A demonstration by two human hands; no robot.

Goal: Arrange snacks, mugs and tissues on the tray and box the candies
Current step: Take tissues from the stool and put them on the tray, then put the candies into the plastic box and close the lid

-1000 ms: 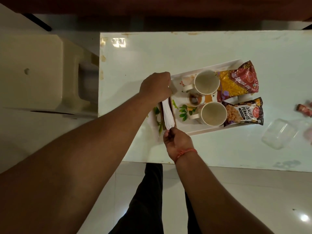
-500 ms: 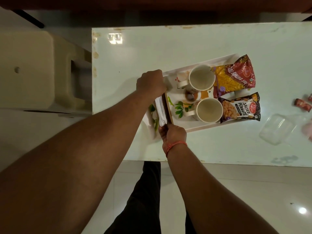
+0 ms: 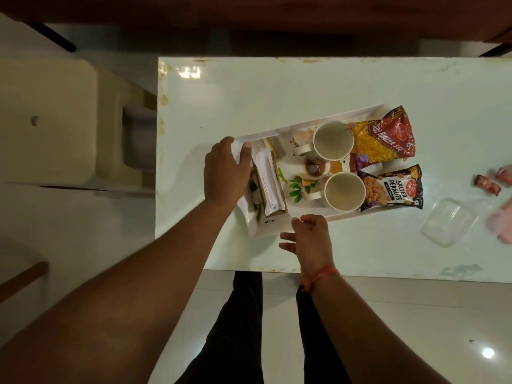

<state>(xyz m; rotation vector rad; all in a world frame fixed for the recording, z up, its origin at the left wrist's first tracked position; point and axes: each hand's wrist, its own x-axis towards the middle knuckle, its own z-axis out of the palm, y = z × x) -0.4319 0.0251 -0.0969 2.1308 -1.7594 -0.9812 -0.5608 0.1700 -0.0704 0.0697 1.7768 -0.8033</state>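
The tray (image 3: 279, 230) on the counter (image 3: 277, 92) carries one tissue holder (image 3: 270, 178), two mugs (image 3: 333, 139), two snack packs (image 3: 383, 138). Left hand (image 3: 225, 170) fingers rest on the tray edge; right hand (image 3: 311, 236) fingers are spread, empty. Two candies (image 3: 487, 185) lie apart.

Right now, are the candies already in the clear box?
No, the wrapped candies lie on the table beyond the empty clear box.

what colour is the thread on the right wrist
Reddish-orange, tied around the right wrist; the thread shows only in the head view.
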